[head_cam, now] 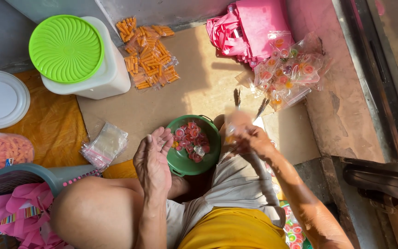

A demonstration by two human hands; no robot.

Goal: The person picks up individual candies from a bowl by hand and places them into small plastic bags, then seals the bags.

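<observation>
1. The person sits on the floor; a green bowl (183, 161) of small red jelly cups (190, 137) lies at centre frame, between the knees.
2. The left hand (153, 159) hovers at the bowl's left rim, palm up and fingers loosely spread; whether any cups lie in the palm cannot be told.
3. The right hand (247, 136), right of centre, is blurred. Its grip looks pinched closed on a small clear bag (232, 131) with something orange inside, held just right of the bowl.
4. By the look of them, the cups are light, smooth and a little slippery, with thin foil tops that could dent. They would best be scooped several at a time, or pinched by the rim.
5. The bag looks limp and thin, best held by its mouth edges so that it stays open.
6. A stack of empty clear bags (103, 146) lies on the cardboard left of the bowl.
7. Filled cup packs (286, 69) lie at upper right beside pink carrier bags (249, 27).
8. Packs of orange snack sticks (149, 57) lie at top centre, next to a white tub with a green lid (66, 48).
</observation>
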